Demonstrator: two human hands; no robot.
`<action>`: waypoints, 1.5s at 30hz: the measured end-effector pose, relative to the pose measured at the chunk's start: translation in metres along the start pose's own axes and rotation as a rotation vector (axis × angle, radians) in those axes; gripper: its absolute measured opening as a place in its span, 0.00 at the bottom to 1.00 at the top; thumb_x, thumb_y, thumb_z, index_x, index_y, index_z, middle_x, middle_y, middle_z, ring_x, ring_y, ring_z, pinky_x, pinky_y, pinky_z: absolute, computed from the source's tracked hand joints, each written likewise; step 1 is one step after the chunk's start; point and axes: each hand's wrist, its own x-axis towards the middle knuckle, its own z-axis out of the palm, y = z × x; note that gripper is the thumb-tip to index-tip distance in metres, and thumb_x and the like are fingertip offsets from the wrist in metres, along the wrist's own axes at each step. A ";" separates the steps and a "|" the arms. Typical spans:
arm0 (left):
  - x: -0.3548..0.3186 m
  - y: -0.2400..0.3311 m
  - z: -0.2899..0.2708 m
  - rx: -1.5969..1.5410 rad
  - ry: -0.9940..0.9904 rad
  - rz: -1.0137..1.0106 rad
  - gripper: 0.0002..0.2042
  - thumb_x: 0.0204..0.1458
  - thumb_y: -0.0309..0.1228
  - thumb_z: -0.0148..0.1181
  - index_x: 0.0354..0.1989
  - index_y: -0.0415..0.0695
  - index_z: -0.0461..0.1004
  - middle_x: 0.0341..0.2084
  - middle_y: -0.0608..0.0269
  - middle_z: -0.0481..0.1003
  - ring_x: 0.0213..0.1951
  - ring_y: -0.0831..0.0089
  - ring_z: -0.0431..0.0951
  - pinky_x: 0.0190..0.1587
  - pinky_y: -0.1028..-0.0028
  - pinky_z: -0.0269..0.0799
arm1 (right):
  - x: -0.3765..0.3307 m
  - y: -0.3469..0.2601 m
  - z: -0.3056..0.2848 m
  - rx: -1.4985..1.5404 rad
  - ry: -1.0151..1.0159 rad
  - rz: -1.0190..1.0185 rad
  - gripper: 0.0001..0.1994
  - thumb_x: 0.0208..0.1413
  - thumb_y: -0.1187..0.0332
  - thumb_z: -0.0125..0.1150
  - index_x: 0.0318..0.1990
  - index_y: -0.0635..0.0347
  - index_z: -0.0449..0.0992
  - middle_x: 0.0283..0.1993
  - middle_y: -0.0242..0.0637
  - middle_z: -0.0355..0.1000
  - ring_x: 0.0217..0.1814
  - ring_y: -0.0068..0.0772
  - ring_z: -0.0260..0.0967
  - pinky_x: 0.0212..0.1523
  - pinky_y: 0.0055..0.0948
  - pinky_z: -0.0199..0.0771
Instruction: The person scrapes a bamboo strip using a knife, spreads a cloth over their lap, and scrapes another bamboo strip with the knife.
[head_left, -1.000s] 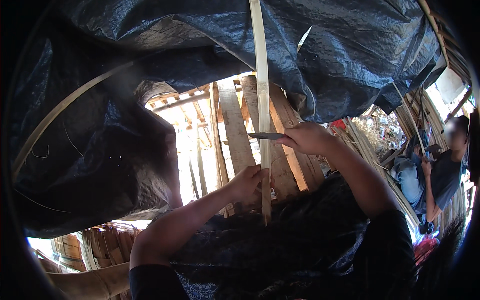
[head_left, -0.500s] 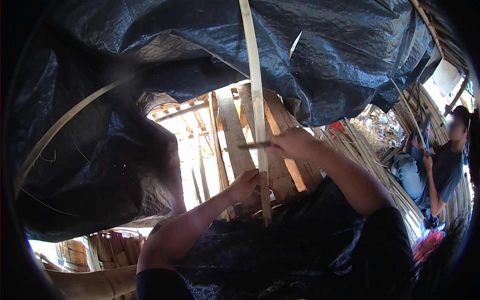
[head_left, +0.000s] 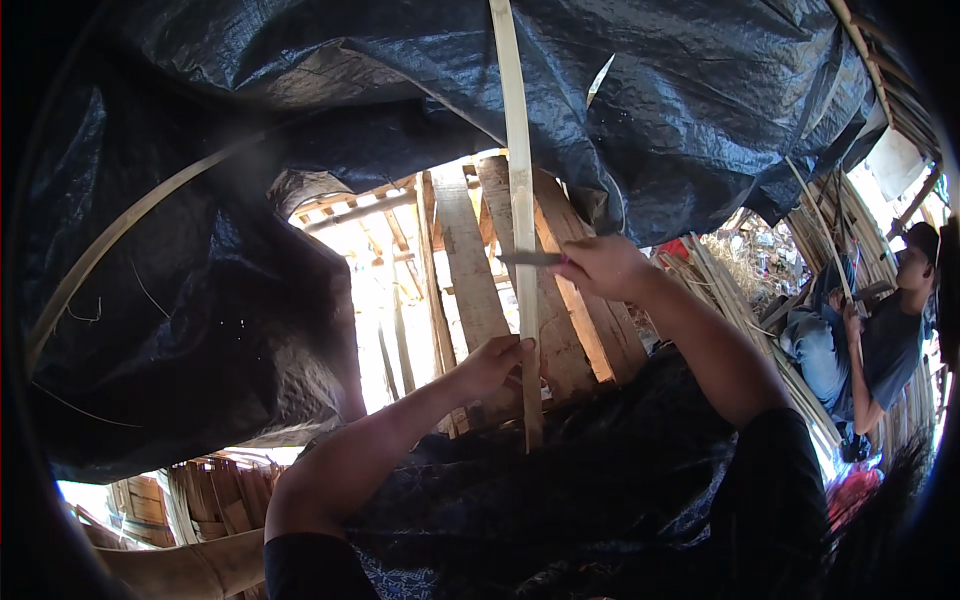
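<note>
A long, pale strip [head_left: 518,150], which looks like split bamboo, runs from the top of the view down to my lap. My left hand [head_left: 497,365] is closed round its lower part, thumb on top. My right hand [head_left: 605,268] grips the handle of a knife [head_left: 530,259] whose dark blade lies across the strip, above my left hand. Most of the knife's handle is hidden in my fist. Dark cloth [head_left: 600,460] covers my lap beneath the strip's lower end.
Dark plastic sheeting [head_left: 400,100] hangs ahead and to the left. Wooden planks [head_left: 465,260] stand behind the strip. Another curved strip [head_left: 130,215] bends along the left. At the right a person [head_left: 870,330] sits holding a thin strip, beside piled bamboo strips [head_left: 720,295].
My right hand and the knife have moved up along the strip and slightly right. My left hand keeps its hold near the same place.
</note>
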 end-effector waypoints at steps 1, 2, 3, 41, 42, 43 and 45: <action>0.001 -0.002 -0.001 0.015 -0.001 0.020 0.21 0.65 0.46 0.37 0.44 0.40 0.69 0.36 0.60 0.78 0.41 0.67 0.79 0.44 0.66 0.75 | 0.000 0.000 0.001 0.027 0.048 0.021 0.20 0.61 0.45 0.44 0.40 0.52 0.72 0.29 0.43 0.74 0.32 0.49 0.73 0.34 0.46 0.72; 0.001 -0.004 -0.001 0.031 -0.003 0.041 0.21 0.65 0.46 0.37 0.44 0.39 0.69 0.35 0.59 0.78 0.41 0.67 0.79 0.45 0.66 0.74 | 0.000 -0.002 0.003 0.054 0.096 0.041 0.20 0.61 0.45 0.44 0.41 0.52 0.72 0.29 0.43 0.73 0.33 0.49 0.73 0.34 0.46 0.71; 0.000 -0.002 0.000 0.032 -0.001 0.041 0.21 0.65 0.46 0.37 0.44 0.39 0.69 0.35 0.59 0.78 0.41 0.67 0.79 0.45 0.66 0.74 | -0.003 -0.012 0.000 0.058 0.057 0.031 0.20 0.60 0.46 0.47 0.37 0.52 0.73 0.29 0.42 0.74 0.32 0.47 0.74 0.33 0.45 0.71; 0.001 -0.002 0.007 -0.031 0.019 0.077 0.21 0.66 0.44 0.35 0.40 0.39 0.69 0.32 0.59 0.76 0.38 0.68 0.78 0.46 0.65 0.73 | 0.017 0.007 0.004 -0.057 0.261 0.053 0.18 0.58 0.49 0.54 0.33 0.56 0.73 0.26 0.43 0.73 0.26 0.48 0.73 0.27 0.42 0.72; 0.001 -0.002 0.007 -0.033 0.028 0.077 0.21 0.66 0.44 0.35 0.40 0.39 0.69 0.32 0.59 0.76 0.38 0.68 0.78 0.46 0.65 0.73 | 0.018 -0.002 0.008 -0.044 0.268 0.061 0.18 0.58 0.49 0.54 0.33 0.55 0.73 0.26 0.42 0.73 0.25 0.48 0.73 0.26 0.41 0.72; -0.001 -0.002 0.007 -0.019 0.054 0.053 0.21 0.66 0.45 0.35 0.40 0.39 0.69 0.33 0.60 0.76 0.38 0.68 0.78 0.46 0.66 0.73 | 0.014 -0.013 0.005 -0.047 0.182 0.037 0.18 0.58 0.49 0.54 0.32 0.56 0.72 0.26 0.41 0.73 0.25 0.47 0.73 0.26 0.41 0.72; 0.000 -0.004 0.007 -0.007 0.073 0.030 0.21 0.66 0.45 0.35 0.41 0.40 0.69 0.33 0.60 0.76 0.39 0.69 0.78 0.46 0.67 0.73 | 0.015 -0.008 0.003 -0.034 0.204 -0.038 0.18 0.58 0.49 0.54 0.32 0.56 0.72 0.26 0.41 0.73 0.26 0.47 0.73 0.26 0.42 0.72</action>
